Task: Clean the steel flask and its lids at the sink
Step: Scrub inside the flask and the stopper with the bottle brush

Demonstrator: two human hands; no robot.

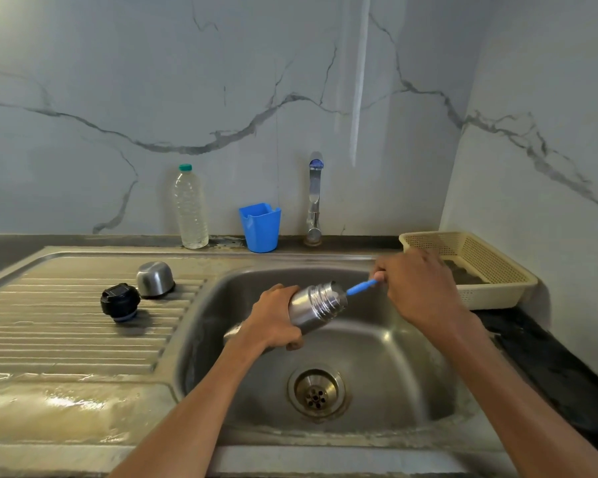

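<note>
Over the sink basin, my left hand grips the body of the steel flask, which lies tilted with its open threaded mouth pointing up and to the right. My right hand pinches the blue handle of a brush, whose other end goes into the flask's mouth; the brush head is hidden inside. On the ribbed draining board to the left lie the black inner lid and, just behind it, the steel cup lid upside down.
A tap stands behind the basin, no water visibly running. A blue plastic cup and a clear water bottle stand against the marble wall. A cream plastic basket sits on the dark counter at the right. The drain is open.
</note>
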